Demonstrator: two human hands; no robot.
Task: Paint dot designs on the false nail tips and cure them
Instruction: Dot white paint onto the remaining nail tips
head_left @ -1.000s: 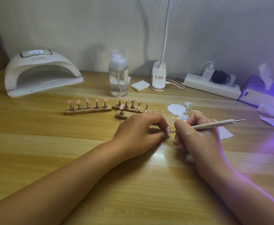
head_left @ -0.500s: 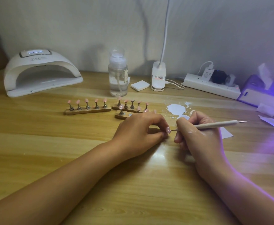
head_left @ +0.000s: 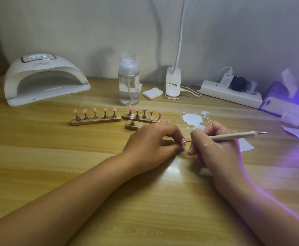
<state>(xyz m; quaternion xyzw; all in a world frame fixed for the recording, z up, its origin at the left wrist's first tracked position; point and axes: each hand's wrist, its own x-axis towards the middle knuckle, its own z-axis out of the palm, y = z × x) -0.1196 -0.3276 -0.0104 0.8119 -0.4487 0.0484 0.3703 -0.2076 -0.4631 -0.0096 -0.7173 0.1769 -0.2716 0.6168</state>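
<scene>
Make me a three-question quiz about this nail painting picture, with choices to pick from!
1. Where is the curing lamp?
A. far left of the table
B. beside the power strip
C. under the right hand

2. How many pink nail tips stand on the left wooden holder?
A. three
B. five
C. eight

3. What is the right hand doing?
A. resting flat
B. lifting the pump bottle
C. holding a dotting pen with its tip at a nail tip in the left hand

Answers: 1 A, it sits at the far left edge. 2 B, five tips stand in a row. 3 C, the pen's tip meets the dotted tip.
</scene>
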